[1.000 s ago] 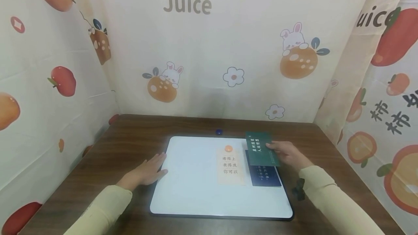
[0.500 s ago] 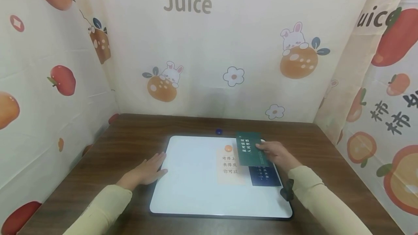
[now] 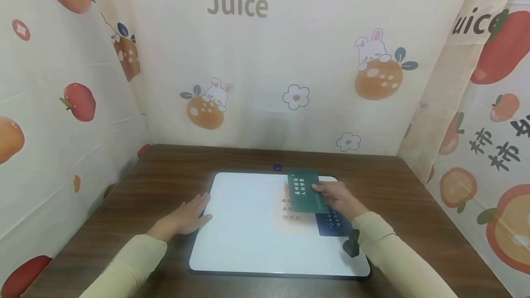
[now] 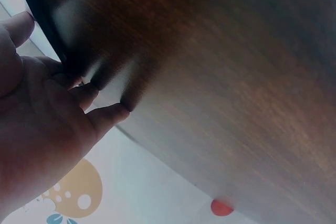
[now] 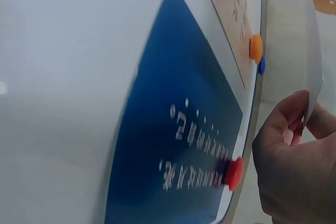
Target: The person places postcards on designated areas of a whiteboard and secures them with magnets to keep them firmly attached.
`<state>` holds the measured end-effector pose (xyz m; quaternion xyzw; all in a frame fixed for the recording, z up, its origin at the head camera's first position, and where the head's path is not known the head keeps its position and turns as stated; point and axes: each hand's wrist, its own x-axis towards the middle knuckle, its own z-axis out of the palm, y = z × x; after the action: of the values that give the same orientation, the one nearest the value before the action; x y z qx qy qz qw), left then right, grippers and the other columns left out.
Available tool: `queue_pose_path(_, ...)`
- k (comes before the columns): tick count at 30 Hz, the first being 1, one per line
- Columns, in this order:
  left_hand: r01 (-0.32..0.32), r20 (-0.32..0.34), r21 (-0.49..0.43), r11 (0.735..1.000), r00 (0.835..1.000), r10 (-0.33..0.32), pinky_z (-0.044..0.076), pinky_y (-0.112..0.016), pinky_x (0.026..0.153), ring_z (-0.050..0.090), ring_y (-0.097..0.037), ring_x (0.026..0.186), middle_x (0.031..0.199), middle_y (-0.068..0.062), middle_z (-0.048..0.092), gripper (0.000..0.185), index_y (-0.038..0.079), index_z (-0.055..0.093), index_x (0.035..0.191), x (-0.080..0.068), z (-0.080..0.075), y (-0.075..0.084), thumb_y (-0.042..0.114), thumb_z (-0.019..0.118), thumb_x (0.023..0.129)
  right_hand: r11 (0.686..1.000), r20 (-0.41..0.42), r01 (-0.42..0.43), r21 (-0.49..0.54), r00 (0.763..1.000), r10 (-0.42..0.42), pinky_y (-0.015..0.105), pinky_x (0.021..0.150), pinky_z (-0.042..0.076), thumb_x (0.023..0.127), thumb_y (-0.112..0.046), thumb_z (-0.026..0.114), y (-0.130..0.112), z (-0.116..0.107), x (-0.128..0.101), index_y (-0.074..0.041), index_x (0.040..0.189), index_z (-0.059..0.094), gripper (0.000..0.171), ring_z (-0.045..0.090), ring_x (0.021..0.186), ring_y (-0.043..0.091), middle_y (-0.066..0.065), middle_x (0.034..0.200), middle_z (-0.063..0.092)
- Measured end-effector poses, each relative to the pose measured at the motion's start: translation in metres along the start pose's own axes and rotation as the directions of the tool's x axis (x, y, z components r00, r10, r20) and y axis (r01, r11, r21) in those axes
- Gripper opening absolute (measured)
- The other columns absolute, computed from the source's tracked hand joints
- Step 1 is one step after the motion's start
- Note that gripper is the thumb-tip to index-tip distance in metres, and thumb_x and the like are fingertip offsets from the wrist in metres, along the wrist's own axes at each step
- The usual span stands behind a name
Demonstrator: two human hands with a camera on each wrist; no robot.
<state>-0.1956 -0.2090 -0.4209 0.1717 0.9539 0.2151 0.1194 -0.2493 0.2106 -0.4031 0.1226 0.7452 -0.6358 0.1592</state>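
Observation:
My right hand (image 3: 338,198) pinches a green card with white writing (image 3: 305,193) by its right edge, raised over the whiteboard (image 3: 240,224). In the right wrist view that card shows its pale back, and the thumb and fingers grip its edge. Below it on the board lie a cream card (image 3: 294,226), partly covered, and a navy card (image 3: 330,228). An orange magnet (image 5: 256,49) sits on the cream card, a red magnet (image 5: 234,173) on the navy one. My left hand (image 3: 185,216) rests with extended fingers at the board's left edge.
A small blue magnet (image 3: 277,167) lies on the brown wooden table (image 3: 174,164) just behind the board. Fruit-printed curtains (image 3: 256,59) enclose the table at the back and both sides. A dark object (image 3: 351,243) is attached at the right wrist.
The green card has moved left in my right hand, from over the navy card to partly over the cream card and its orange magnet. My left hand has stayed still.

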Motion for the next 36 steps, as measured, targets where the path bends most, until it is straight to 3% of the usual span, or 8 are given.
queue_pose_path(7, 0.003, 0.005, 0.004, 1.000, 1.000, -0.003, 0.008, -0.067, 0.107, 0.010, -0.044, 0.141, 0.154, -0.026, 0.017, 0.068, -0.006, 0.022, 0.148, 0.001, 0.002, -0.001, 0.034, 0.049, 0.099, 0.997, 0.024, 0.003, 0.071, 1.000, -0.005, 0.042, 0.102, 0.040, 0.093, -0.015, 0.063, -0.001, 0.019, 0.006, 0.008, 0.142, 0.034, 0.062, 0.044, 0.124, 0.035, 0.022, 0.139, 0.041)
queue_pose_path(14, 0.003, 0.000, 0.020, 1.000, 1.000, -0.003, 0.009, -0.067, 0.107, 0.011, -0.045, 0.140, 0.153, -0.027, 0.017, 0.067, -0.008, 0.022, 0.147, 0.003, 0.003, -0.004, 0.032, 0.048, 0.100, 0.988, 0.040, -0.002, 0.154, 0.999, -0.004, 0.043, 0.106, 0.035, 0.093, -0.007, 0.061, -0.005, 0.038, 0.007, 0.012, 0.141, 0.032, 0.059, 0.039, 0.130, 0.035, 0.024, 0.141, 0.038)
queue_pose_path(22, 0.002, -0.005, 0.024, 1.000, 1.000, -0.002, 0.008, -0.066, 0.107, 0.010, -0.044, 0.141, 0.154, -0.026, 0.017, 0.067, -0.007, 0.022, 0.147, 0.002, 0.003, -0.004, 0.033, 0.048, 0.100, 0.973, -0.021, -0.026, 0.228, 0.999, 0.031, 0.045, 0.106, 0.033, 0.090, 0.001, 0.063, -0.006, 0.056, 0.010, 0.015, 0.140, 0.032, 0.060, 0.036, 0.133, 0.038, 0.028, 0.142, 0.037)
queue_pose_path(36, 0.000, -0.015, 0.018, 1.000, 1.000, 0.000, 0.007, -0.066, 0.107, 0.010, -0.044, 0.141, 0.154, -0.025, 0.017, 0.067, -0.006, 0.021, 0.148, 0.003, 0.005, -0.005, 0.032, 0.048, 0.100, 0.984, -0.003, -0.053, 0.169, 0.999, 0.054, 0.045, 0.107, 0.032, 0.087, -0.007, 0.070, -0.006, 0.082, 0.007, 0.008, 0.141, 0.037, 0.065, 0.032, 0.135, 0.040, 0.023, 0.145, 0.037)
